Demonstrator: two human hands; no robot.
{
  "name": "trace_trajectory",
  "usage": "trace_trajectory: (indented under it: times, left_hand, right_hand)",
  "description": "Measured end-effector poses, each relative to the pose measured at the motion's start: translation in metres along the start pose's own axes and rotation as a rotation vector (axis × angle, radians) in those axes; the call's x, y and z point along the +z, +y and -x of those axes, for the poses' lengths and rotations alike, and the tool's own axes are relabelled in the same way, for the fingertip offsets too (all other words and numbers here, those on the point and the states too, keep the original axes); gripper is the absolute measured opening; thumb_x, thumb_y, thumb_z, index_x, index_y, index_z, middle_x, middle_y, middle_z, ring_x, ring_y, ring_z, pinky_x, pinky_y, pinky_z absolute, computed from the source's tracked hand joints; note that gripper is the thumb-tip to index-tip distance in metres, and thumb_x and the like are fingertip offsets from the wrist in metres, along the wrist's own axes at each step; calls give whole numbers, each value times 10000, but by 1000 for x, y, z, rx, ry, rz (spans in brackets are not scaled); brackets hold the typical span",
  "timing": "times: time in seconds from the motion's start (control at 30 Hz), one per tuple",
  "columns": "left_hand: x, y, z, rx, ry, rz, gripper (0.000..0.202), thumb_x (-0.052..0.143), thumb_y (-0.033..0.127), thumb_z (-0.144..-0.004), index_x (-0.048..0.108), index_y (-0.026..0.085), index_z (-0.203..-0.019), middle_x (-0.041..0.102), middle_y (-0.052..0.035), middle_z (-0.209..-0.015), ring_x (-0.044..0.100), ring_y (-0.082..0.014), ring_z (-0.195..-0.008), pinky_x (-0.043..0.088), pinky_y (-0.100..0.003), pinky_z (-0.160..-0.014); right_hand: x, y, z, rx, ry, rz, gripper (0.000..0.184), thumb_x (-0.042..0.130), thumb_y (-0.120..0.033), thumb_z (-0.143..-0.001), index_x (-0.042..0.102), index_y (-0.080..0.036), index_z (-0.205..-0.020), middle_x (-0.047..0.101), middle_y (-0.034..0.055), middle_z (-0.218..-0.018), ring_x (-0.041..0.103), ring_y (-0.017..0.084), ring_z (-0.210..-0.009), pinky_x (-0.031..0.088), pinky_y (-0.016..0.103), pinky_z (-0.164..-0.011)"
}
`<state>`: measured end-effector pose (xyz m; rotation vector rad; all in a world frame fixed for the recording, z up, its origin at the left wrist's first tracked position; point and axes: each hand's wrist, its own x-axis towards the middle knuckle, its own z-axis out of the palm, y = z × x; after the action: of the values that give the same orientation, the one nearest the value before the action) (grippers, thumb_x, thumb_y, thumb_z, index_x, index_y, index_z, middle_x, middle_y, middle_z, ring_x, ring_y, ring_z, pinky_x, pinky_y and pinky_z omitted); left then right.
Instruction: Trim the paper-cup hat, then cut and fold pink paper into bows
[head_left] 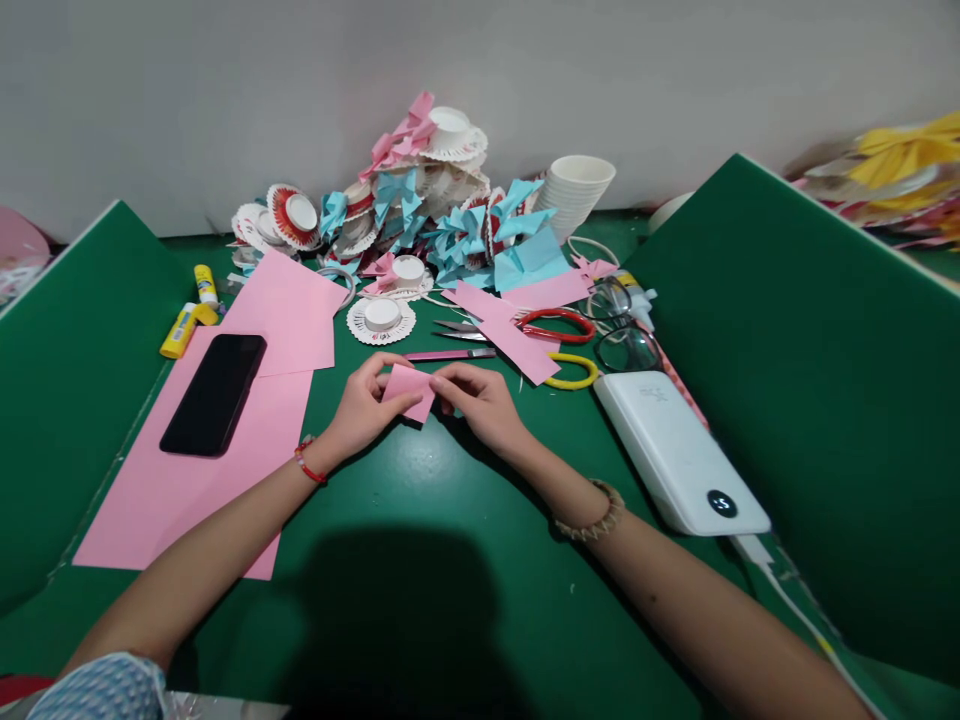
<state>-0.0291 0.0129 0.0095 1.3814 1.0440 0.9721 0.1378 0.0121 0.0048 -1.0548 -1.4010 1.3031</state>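
Observation:
Both of my hands meet over the green table (420, 500) on a small folded piece of pink paper (410, 388). My left hand (363, 402) pinches its left side with thumb and fingers closed. My right hand (480, 400) pinches the right edge, fingers bent onto the paper. A red bracelet is on my left wrist, a beaded one on my right. Just beyond my fingers lies a pink-handled craft knife (448, 354).
Large pink sheets (225, 450) with a black phone (214, 394) on top lie at left, near glue sticks (182, 328). Scissors (551, 330), pink strips, eyeglasses (626, 345) and a white power bank (679, 450) lie at right. A pile of paper-cup decorations (420, 200) and stacked cups (574, 190) stand behind. Green dividers flank both sides.

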Motion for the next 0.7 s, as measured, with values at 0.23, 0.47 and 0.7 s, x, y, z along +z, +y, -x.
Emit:
trace_trajectory:
  times: [0.23, 0.47, 0.7]
  left_hand:
    - [1, -1, 1, 348, 194, -311, 145, 646, 200, -757, 550, 182, -864, 528, -35, -957, 558, -124, -850, 473, -262, -760]
    - [4, 3, 4, 423, -2, -365, 167, 660, 274, -767, 564, 166, -851, 550, -64, -937, 549, -179, -939, 467, -317, -813]
    - [0, 1, 2, 334, -74, -177, 182, 665, 263, -760, 567, 152, -866, 554, -61, -896, 557, -167, -871, 476, -289, -747]
  right_hand:
    - [0, -2, 0, 56, 29, -58, 443, 679, -584, -628, 533, -171, -566, 516, -34, -480, 414, 67, -424, 333, 223, -431]
    - [3, -5, 1, -19, -76, -126, 310, 719, -456, -652, 588, -180, -700, 629, -2, -695, 596, 116, -657, 480, 262, -644]
    - [2, -2, 0, -3, -102, -149, 262, 746, -377, -637, 587, -184, -716, 634, -7, -716, 615, 127, -680, 494, 275, -664]
